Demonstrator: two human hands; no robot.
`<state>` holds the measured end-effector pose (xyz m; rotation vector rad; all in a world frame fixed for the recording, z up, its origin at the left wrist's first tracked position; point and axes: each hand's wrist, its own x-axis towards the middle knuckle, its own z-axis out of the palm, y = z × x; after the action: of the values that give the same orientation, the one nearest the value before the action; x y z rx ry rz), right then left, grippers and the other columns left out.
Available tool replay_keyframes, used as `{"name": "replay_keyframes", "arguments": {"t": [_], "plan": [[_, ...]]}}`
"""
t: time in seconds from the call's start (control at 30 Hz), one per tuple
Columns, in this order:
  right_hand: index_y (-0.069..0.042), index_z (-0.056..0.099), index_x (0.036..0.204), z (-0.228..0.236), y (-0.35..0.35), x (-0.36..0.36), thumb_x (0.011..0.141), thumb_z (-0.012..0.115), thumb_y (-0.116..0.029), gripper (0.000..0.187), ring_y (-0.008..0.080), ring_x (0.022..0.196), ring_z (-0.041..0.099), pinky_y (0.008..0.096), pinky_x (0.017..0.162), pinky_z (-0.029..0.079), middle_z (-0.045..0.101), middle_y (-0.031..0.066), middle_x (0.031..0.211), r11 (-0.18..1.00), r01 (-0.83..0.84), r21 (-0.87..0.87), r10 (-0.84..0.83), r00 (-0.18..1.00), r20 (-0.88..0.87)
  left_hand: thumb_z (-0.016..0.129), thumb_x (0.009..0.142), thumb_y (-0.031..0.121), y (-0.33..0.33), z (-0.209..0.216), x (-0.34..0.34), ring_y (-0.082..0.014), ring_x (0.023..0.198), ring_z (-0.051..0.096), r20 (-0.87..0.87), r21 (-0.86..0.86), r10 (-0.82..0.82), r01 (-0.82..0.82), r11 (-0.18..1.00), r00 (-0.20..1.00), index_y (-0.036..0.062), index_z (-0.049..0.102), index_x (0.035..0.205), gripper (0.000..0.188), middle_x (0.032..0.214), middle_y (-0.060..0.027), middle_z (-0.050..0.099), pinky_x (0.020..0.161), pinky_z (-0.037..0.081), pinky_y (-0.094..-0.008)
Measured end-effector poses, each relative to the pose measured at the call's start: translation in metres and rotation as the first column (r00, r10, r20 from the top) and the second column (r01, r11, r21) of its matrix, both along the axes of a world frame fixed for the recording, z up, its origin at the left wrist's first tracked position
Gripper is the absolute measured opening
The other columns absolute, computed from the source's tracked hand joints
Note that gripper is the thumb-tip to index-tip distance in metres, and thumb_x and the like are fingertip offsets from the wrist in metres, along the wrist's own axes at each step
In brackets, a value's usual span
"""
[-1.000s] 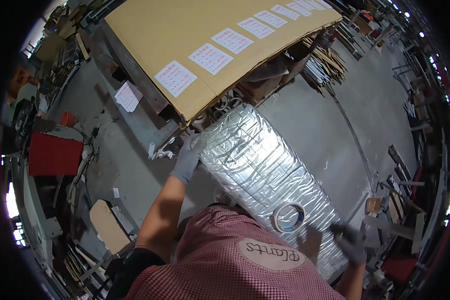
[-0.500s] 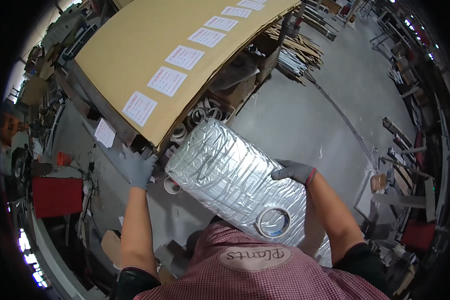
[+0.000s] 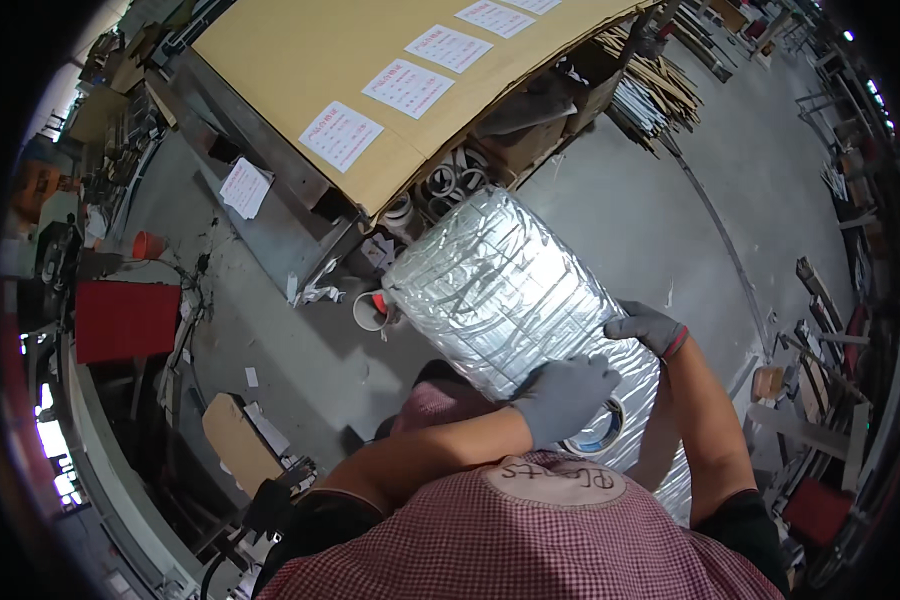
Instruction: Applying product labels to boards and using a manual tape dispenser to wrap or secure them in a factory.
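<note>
Left of the silver foil-wrapped bundle a red box sits on the floor. Above the bundle a large cardboard sheet leans. The left hand, gloved grey, presses flat on the bundle's near end, beside a tape roll. The right hand curls over the bundle's right edge.

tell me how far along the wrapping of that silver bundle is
Done: the silver foil bundle looks covered all over, with tape strips crossing its face. In hand: the gloved left hand presses its near end, the right hand grips its right edge, a tape roll beside them. Left: likely sealing that near end; its underside is hidden.
</note>
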<state>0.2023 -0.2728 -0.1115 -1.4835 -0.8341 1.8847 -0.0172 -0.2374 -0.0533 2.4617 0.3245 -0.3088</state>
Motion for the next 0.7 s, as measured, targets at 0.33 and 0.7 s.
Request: {"name": "replay_keyframes", "arguments": {"t": [0.33,0.7], "plan": [[0.004,0.027,0.146,0.044,0.015,-0.037,0.076,0.080,-0.026,0.093,0.0256,0.132,0.041,0.0380,0.112,0.028,0.041,0.0154,0.144,0.894,-0.003,0.447,-0.255,0.819,0.514,0.053,0.092,0.021,0.272,0.047,-0.130,-0.0302,0.089,0.062,0.408,-0.152,0.677,-0.686,0.712,0.613,0.0025,0.061,0.103,0.023,0.096,-0.0154,0.063,0.078,0.049,-0.0404],[0.003,0.040,0.135,0.016,0.246,-0.231,0.088,0.067,-0.016,0.057,0.0253,0.108,0.060,0.0421,0.089,0.053,0.058,0.0129,0.122,0.713,0.701,-0.010,-0.619,0.623,-0.478,0.049,0.095,0.023,0.446,0.016,-0.131,-0.0312,0.107,0.056,0.361,0.227,0.356,-0.451,0.863,0.862,0.0041,0.060,0.114,0.028,0.109,-0.0126,0.064,0.110,0.029,-0.0401]]}}
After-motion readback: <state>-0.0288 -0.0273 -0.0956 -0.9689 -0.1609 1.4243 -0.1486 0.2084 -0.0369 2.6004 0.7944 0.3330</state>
